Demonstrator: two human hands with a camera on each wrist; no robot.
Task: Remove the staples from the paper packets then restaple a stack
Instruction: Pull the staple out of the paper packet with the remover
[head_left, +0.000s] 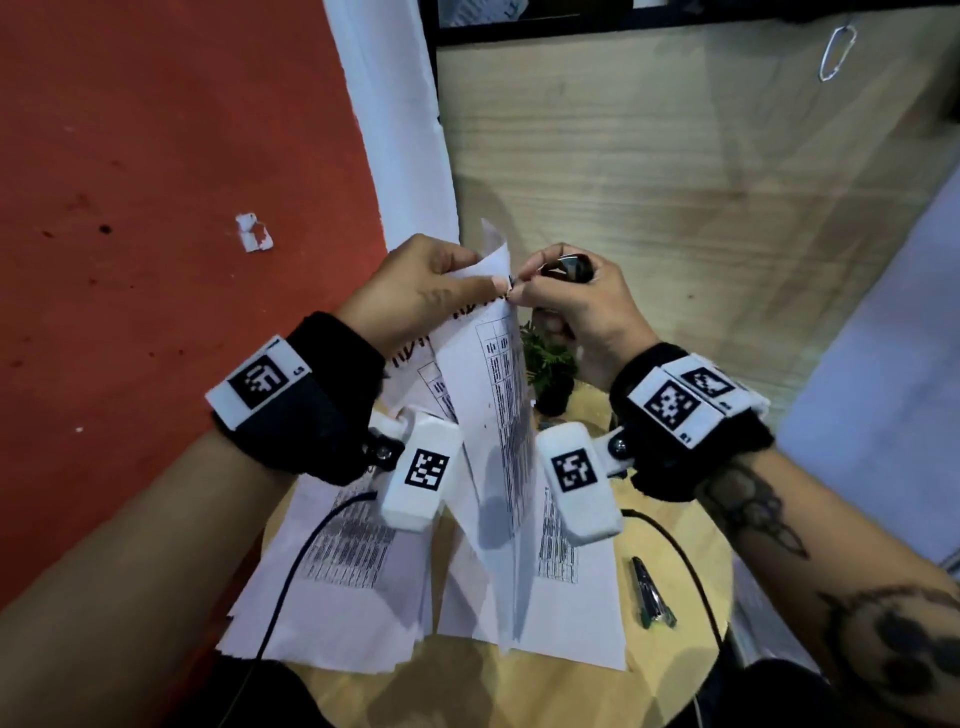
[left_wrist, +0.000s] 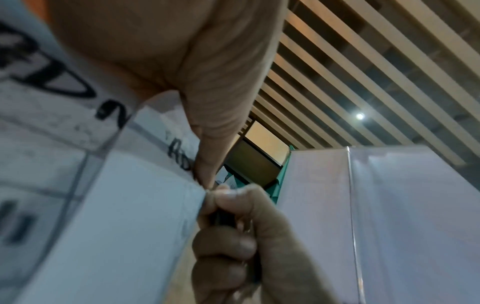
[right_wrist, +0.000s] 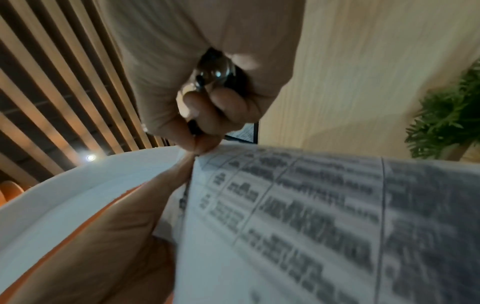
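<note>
A packet of printed sheets (head_left: 498, 395) is held up on edge above the table. My left hand (head_left: 488, 273) pinches its top corner between thumb and fingers; the thumb (left_wrist: 213, 133) lies on the printed page (left_wrist: 116, 205). My right hand (head_left: 524, 286) grips a small black and chrome tool (head_left: 569, 267) in its curled fingers, and its fingertips meet the same corner. The right wrist view shows the tool (right_wrist: 218, 70) inside the fist, right at the edge of the page (right_wrist: 311, 216). The staple itself is too small to make out.
Loose printed sheets (head_left: 337, 571) lie spread over the round wooden table (head_left: 649, 670). A slim metal tool with a green tip (head_left: 653, 592) lies at the table's right. A small potted plant (head_left: 550, 364) stands behind the packet. Wrist-camera cables cross the papers.
</note>
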